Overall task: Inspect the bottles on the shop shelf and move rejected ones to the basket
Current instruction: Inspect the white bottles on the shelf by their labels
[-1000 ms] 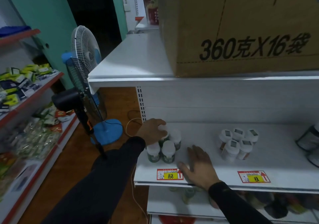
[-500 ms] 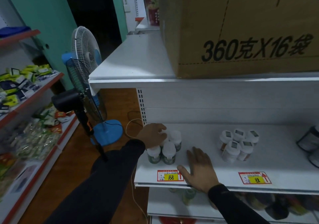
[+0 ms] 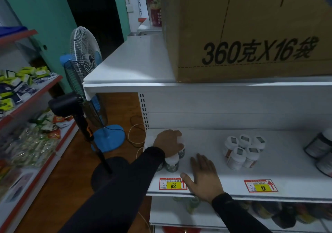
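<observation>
White metal shop shelf [image 3: 206, 143] here, dim lighting, with a big cardboard box [image 3: 251, 31] sitting on the top board, printed "360" and some characters. Two price tags are sticking to the front lip: one reading 168 [image 3: 172, 183] and one reading 88 [image 3: 260, 185]. Off to the left there's a wooden floor, a white standing fan [image 3: 84, 56] with a blue base, a black fan [image 3: 75, 96] in front of it, and a red-edged rack [image 3: 30, 98] stuffed with packets. Green wall behind that.

Hard to make out: the jars [image 3: 321, 150] at the far right are getting cut off by the frame edge, and the stuff on the lower shelf is mostly just dark blobs. No basket showing up anywhere in this view.

The left hand [image 3: 169, 143] is sitting on top of the green-labelled bottles [image 3: 172, 162] at the shelf's left end, fingers curling down over a white cap, so it's gripping one bottle in the back of that cluster, though the hand is covering most of it. The right hand [image 3: 204, 175] is lying flat on the shelf just right of those bottles, fingers spread, holding nothing. A second bunch, the white bottles [image 3: 242, 152] with orange labels, is standing well apart to the right of both hands.
</observation>
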Demonstrator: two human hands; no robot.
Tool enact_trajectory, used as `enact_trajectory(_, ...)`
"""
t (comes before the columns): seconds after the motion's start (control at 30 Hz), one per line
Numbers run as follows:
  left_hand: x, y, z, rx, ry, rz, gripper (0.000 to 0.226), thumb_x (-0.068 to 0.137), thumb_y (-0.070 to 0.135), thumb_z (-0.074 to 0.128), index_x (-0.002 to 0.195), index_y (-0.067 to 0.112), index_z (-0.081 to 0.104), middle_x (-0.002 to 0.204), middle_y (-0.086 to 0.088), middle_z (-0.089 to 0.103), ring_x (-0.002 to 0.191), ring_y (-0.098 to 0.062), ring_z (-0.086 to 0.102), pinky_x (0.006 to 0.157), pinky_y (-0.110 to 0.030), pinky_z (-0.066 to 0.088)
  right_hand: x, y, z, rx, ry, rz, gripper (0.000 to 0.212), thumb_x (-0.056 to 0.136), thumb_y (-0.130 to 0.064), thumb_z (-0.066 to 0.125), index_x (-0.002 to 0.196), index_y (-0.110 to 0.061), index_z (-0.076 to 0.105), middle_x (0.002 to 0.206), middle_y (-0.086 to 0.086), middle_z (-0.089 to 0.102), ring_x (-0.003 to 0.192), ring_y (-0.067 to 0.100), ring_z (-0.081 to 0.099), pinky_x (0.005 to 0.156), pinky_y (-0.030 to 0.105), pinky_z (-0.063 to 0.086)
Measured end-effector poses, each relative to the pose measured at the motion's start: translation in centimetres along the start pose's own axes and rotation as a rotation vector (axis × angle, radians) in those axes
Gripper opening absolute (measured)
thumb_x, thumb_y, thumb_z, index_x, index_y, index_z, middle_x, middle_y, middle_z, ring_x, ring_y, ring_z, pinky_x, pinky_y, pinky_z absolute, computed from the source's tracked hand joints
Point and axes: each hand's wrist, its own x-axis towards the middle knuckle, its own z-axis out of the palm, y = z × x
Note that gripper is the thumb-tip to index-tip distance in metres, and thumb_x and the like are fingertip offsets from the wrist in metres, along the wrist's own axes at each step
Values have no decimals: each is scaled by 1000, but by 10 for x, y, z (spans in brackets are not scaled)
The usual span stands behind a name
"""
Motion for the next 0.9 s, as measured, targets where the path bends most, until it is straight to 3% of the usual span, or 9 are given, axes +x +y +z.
enact_trajectory(0.17, -5, 7, -2, -104, 28, 9, 52, 95, 33, 56, 144, 17, 44, 147, -8, 46, 134, -25, 42, 111, -33, 31, -1, -1, -9, 33, -55, -7, 98, 79, -81, 2, 156, -23, 21, 165, 9, 11, 152, 26, 9, 121, 41, 3)
enact_trajectory(0.3, -15, 19, -18, -184, 98, 76, 45, 99, 26, 52, 139, 6, 48, 145, -12, 49, 131, -27, 45, 107, -31, 35, -1, 1, -25, 134, -90, 5, 78, 93, -70, 31, 154, -21, 26, 164, 7, 18, 150, 23, 16, 121, 34, 10)
enact_trajectory(0.37, -23, 26, -28, -203, 128, 107, 35, 101, 23, 49, 126, 0, 56, 137, -18, 54, 124, -30, 50, 101, -31, 36, -2, 1, -33, 241, -57, 23, 68, 97, -58, 40, 152, -18, 32, 160, 6, 28, 147, 21, 25, 118, 28, 17)
enact_trajectory(0.43, -25, 29, -34, -254, 154, 118, 15, 101, 21, 49, 98, 7, 54, 122, -24, 60, 111, -33, 56, 93, -35, 39, -3, -1, -43, 366, -5, 58, 59, 99, -49, 45, 147, -16, 39, 155, 5, 38, 140, 19, 37, 113, 25, 26)
enact_trajectory(0.53, -31, 29, -40, -383, 185, 131, 19, 101, 25, 49, 86, 13, 49, 97, -20, 61, 94, -33, 58, 85, -40, 45, -7, -4, -56, 547, 98, 108, 44, 102, -36, 46, 141, -15, 47, 145, 5, 49, 128, 21, 49, 107, 27, 37)
enact_trajectory(0.63, -45, 32, -45, -500, 174, 122, 15, 101, 25, 48, 96, 14, 58, 104, -14, 61, 101, -29, 59, 93, -43, 47, -10, -12, -71, 725, 228, 138, 36, 104, -30, 42, 134, -14, 54, 135, 7, 58, 120, 22, 55, 100, 27, 41)
enact_trajectory(0.77, -57, 35, -46, -645, 149, 64, 30, 101, 28, 50, 122, 11, 62, 120, -8, 62, 112, -25, 58, 101, -46, 48, -19, -27, -93, 953, 318, 119, 26, 103, -35, 43, 122, -25, 57, 119, 0, 65, 108, 14, 61, 87, 24, 47)
enact_trajectory(0.83, -64, 36, -46, -713, 139, 49, 24, 101, 27, 50, 115, 13, 64, 120, -13, 63, 107, -26, 60, 100, -49, 48, -27, -32, -102, 1017, 279, 58, 30, 99, -41, 51, 125, -28, 54, 117, -5, 64, 103, 3, 61, 83, 18, 48)
enact_trajectory(0.9, -70, 39, -46, -778, 136, 38, 18, 102, 26, 49, 100, 17, 64, 113, -17, 66, 103, -31, 62, 97, -49, 50, -34, -37, -108, 1023, 249, -12, 36, 91, -45, 63, 124, -35, 52, 116, -11, 62, 100, -1, 60, 85, 20, 52)
